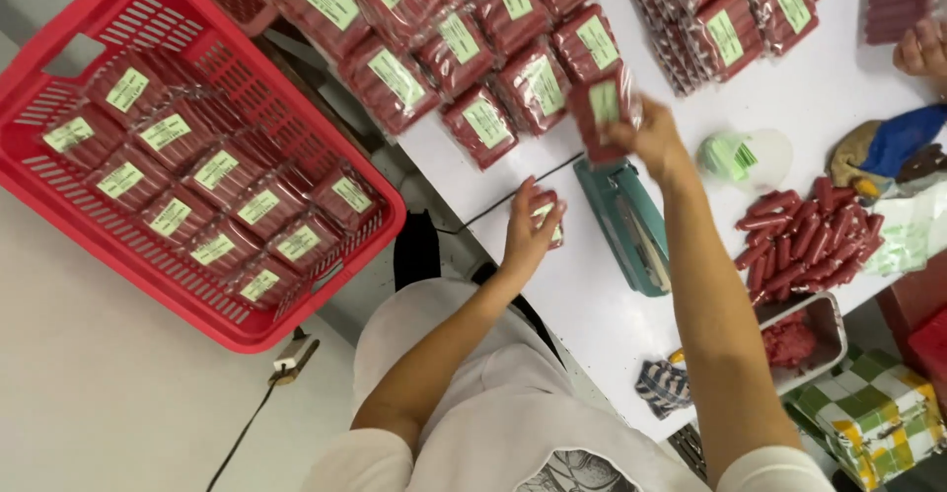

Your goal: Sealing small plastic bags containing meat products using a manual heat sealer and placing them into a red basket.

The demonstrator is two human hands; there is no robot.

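On the white table point(612, 324), seen from the head camera, we find both hands at work among packs of red sausages. We note the left hand point(530, 230) lying on a small labelled pack point(548, 218) that rests flat on the table, fingers curled over it and gripping it. We note the right hand point(651, 137) raised above the table, fingers pinched on the lower edge of a second pack point(602, 107), which hangs blurred in the air over the teal sealer point(631, 226). The sealer sits on the table just right of the left hand, a black cord point(513, 196) running leftward from it.

Beyond the hands we record rows of finished packs point(473, 48) covering the far side of the table. Loose sausages point(809, 240) lie in a heap to the right, near a metal tray point(824, 329). A red crate point(158, 147) stands to the left, off the table, filled with labelled packs. Another person's hand point(922, 50) shows at the upper right edge.
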